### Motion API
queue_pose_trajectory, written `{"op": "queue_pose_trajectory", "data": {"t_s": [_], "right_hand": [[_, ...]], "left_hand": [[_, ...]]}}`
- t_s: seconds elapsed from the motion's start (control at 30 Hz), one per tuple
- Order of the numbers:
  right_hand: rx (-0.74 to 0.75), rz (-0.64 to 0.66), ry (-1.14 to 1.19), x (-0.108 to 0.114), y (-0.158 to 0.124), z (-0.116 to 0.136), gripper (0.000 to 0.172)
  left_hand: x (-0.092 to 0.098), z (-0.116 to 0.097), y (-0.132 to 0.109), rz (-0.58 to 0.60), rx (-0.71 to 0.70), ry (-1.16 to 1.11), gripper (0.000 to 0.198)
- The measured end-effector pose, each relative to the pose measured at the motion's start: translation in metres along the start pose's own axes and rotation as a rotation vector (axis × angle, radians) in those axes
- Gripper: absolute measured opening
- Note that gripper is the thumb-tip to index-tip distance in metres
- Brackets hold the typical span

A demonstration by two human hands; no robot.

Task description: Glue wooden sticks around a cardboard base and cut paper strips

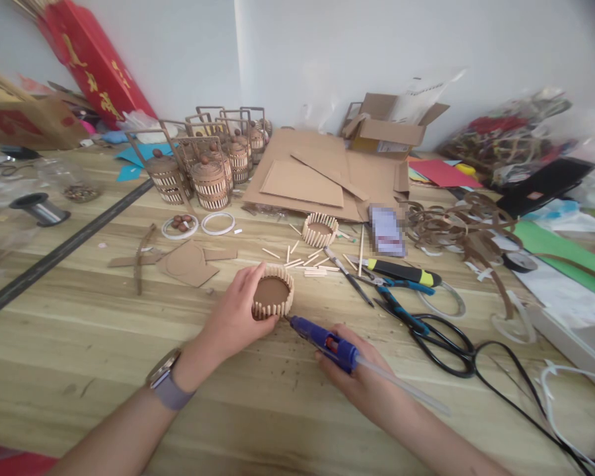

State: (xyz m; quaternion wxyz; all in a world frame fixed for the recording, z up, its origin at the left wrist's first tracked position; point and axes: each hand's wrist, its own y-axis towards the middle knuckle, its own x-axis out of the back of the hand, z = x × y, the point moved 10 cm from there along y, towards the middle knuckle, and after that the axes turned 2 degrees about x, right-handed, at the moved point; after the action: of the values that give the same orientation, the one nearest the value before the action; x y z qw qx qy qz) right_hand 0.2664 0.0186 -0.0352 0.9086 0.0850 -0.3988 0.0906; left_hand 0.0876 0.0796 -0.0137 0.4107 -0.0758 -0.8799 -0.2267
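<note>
My left hand grips the left side of a small round basket made of wooden sticks around a brown cardboard disc, resting on the wooden table. My right hand holds a blue glue gun with a clear glue stick out its back. The gun's nozzle points at the basket's lower right edge, just beside it. A watch sits on my left wrist.
A second stick basket and loose sticks lie behind. Black scissors, blue pliers and a yellow-black cutter lie right. Finished baskets with handles, cardboard sheets and white rings sit farther back.
</note>
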Motion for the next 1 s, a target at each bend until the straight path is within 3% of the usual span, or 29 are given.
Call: {"op": "queue_pose_trajectory", "data": {"t_s": [0.8,1.0], "right_hand": [[-0.015,0.039,0.004,-0.003,0.001,-0.002,0.01],[-0.074,-0.018,0.08,0.002,-0.001,-0.015,0.024]], "left_hand": [[-0.002,0.002,-0.001,0.004,-0.008,0.014,0.08],[-0.004,0.002,-0.002,0.035,-0.004,0.03,0.081]]}}
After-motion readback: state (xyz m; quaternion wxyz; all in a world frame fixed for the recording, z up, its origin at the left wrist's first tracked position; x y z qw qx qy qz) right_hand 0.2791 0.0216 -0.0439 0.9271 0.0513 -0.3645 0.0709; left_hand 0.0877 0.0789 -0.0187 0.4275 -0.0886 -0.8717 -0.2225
